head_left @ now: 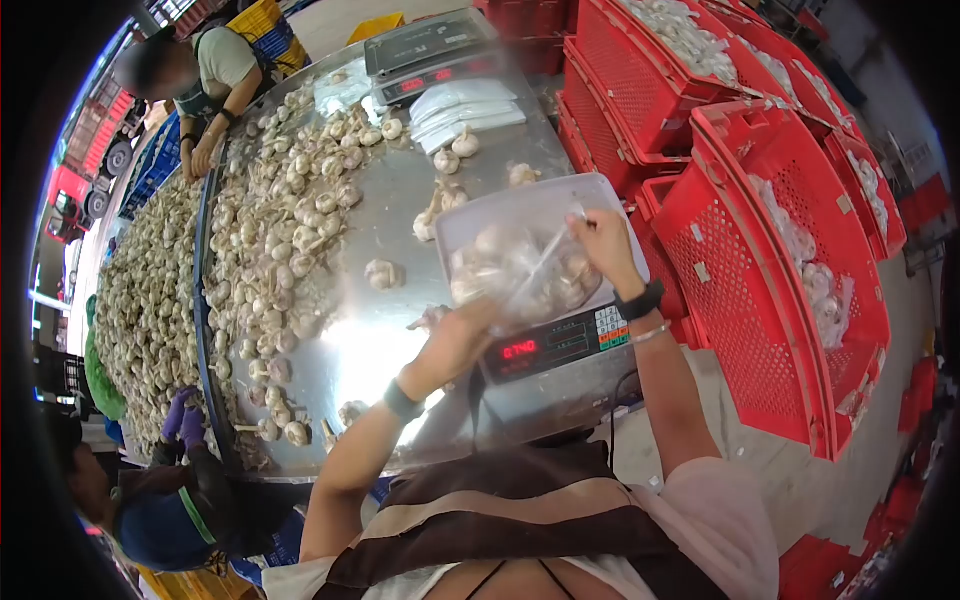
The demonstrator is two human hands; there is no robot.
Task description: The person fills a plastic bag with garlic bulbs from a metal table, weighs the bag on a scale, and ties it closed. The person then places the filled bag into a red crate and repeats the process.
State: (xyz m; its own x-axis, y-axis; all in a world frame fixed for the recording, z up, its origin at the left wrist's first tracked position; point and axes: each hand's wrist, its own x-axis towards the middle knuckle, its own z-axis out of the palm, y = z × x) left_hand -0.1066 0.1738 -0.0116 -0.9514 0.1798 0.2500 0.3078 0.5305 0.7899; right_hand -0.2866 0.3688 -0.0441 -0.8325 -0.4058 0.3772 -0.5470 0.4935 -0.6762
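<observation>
A clear plastic bag of garlic bulbs (pixel 520 265) lies in the white tray (pixel 460 220) of a digital scale (pixel 545 350), whose red digits seem to read 0.740. My right hand (pixel 603 243) is closed in a pinch on the bag's gathered end, above the tray's right side. At the tray's near left corner, my left hand (pixel 470 328) is by the bag; motion smears its fingers, so their grip cannot be made out. Loose garlic bulbs (pixel 384 274) lie on the metal table to the left of the tray.
Garlic is heaped along the metal table's (pixel 390 235) left side, beyond a dark divider (pixel 202 300). A second scale (pixel 430 50) and stacked plastic bags (pixel 465 110) stand at the back. Red crates (pixel 740 260) holding bagged garlic crowd the right. Two co-workers are at the left.
</observation>
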